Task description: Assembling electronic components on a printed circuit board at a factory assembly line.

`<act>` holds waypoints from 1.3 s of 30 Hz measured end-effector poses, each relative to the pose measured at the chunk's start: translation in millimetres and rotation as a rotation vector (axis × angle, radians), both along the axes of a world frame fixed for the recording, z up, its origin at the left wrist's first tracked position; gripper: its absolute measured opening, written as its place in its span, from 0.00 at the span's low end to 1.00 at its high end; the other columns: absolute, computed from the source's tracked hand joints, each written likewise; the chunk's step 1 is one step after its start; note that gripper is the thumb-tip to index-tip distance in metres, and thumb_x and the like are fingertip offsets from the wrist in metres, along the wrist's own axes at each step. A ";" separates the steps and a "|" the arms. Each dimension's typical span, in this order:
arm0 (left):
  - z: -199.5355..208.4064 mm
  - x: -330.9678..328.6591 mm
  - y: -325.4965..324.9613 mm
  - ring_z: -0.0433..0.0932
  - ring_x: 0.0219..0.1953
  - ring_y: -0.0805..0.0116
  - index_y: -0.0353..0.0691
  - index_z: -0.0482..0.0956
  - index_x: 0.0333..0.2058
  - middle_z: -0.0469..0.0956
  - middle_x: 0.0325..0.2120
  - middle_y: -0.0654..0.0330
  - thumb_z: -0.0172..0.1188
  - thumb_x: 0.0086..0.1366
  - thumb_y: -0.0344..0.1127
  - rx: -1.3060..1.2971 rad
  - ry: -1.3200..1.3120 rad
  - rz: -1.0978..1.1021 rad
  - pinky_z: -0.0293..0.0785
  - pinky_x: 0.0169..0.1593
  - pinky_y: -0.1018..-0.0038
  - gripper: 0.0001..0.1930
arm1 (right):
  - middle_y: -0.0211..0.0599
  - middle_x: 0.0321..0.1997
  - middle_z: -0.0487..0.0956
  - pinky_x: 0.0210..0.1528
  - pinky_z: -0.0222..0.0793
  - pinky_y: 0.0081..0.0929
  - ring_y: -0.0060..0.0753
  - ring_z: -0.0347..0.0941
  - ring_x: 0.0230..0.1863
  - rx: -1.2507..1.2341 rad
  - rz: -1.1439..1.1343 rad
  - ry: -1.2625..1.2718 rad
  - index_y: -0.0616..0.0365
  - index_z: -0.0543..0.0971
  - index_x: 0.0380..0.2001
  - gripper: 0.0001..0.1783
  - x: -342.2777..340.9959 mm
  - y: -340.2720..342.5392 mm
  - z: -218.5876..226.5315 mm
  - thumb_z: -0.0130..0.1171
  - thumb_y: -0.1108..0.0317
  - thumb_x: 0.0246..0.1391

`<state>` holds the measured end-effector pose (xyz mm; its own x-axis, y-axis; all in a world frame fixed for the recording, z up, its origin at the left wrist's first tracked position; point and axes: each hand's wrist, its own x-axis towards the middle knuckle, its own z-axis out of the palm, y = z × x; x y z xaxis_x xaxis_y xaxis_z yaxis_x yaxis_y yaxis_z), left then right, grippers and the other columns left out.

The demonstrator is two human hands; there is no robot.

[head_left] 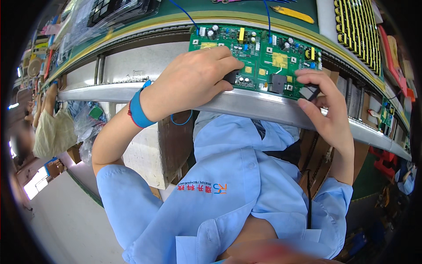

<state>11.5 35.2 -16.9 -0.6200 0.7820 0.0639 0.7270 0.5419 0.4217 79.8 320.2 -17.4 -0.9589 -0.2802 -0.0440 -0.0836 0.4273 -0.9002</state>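
Left hand [198, 79]: one, thumb and fingertips at a black block [230, 77] on the board; whether clenched, I cannot tell. Right hand [329, 99]: one, which I see grasping a dark square block [309, 91] at the board's near right corner. Green circuit board [254, 59]: along the metal rail [259, 105], under both hands. Yellow tool [292, 14]: on the green bench [246, 8] beyond.

Glossy green circuit board [252, 60], smooth metal rail [255, 104], matt cloth shirt [228, 163], black block [277, 83] on the board, apparently matt plastic
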 end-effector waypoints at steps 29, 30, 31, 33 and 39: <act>-2.3 3.9 -47.6 0.76 0.36 0.62 0.40 0.75 0.51 0.74 0.41 0.57 0.68 0.50 0.24 0.188 -0.157 0.187 0.75 0.39 0.70 0.26 | 0.34 0.51 0.80 0.30 0.69 0.28 0.32 0.67 0.23 0.705 0.031 0.298 0.51 0.69 0.60 0.38 6.1 -2.1 2.9 0.66 0.79 0.42; -3.8 3.4 -48.2 0.76 0.36 0.62 0.40 0.75 0.51 0.74 0.41 0.57 0.68 0.50 0.24 0.186 -0.156 0.190 0.75 0.39 0.70 0.26 | 0.34 0.51 0.80 0.30 0.69 0.28 0.32 0.67 0.23 0.702 0.034 0.299 0.51 0.69 0.60 0.38 5.5 -2.7 2.9 0.66 0.79 0.42; -5.7 2.3 -48.9 0.76 0.35 0.60 0.40 0.75 0.49 0.74 0.40 0.56 0.68 0.50 0.24 0.146 -0.134 0.166 0.76 0.39 0.70 0.25 | 0.34 0.51 0.80 0.30 0.69 0.28 0.32 0.67 0.23 0.703 0.029 0.305 0.51 0.69 0.60 0.38 5.1 -3.4 2.7 0.66 0.79 0.42; -6.6 -0.1 -48.6 0.77 0.35 0.59 0.39 0.75 0.48 0.75 0.39 0.56 0.68 0.50 0.24 0.103 -0.114 0.137 0.76 0.40 0.70 0.24 | 0.34 0.50 0.80 0.30 0.69 0.27 0.31 0.67 0.23 0.703 0.019 0.307 0.51 0.69 0.60 0.38 4.5 -3.2 -0.3 0.66 0.79 0.42; -1.6 -6.7 -46.6 0.77 0.36 0.59 0.38 0.76 0.45 0.75 0.39 0.56 0.68 0.49 0.24 0.022 -0.151 0.089 0.76 0.41 0.70 0.22 | 0.35 0.43 0.81 0.29 0.68 0.26 0.31 0.68 0.23 0.699 0.036 0.291 0.50 0.74 0.55 0.32 4.1 0.7 3.0 0.66 0.77 0.42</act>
<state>4.9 -11.3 -18.5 -0.6905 0.7231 -0.0186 0.6042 0.5907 0.5348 83.9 320.9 -14.4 -0.9497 -0.3116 0.0302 -0.3011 0.8829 -0.3603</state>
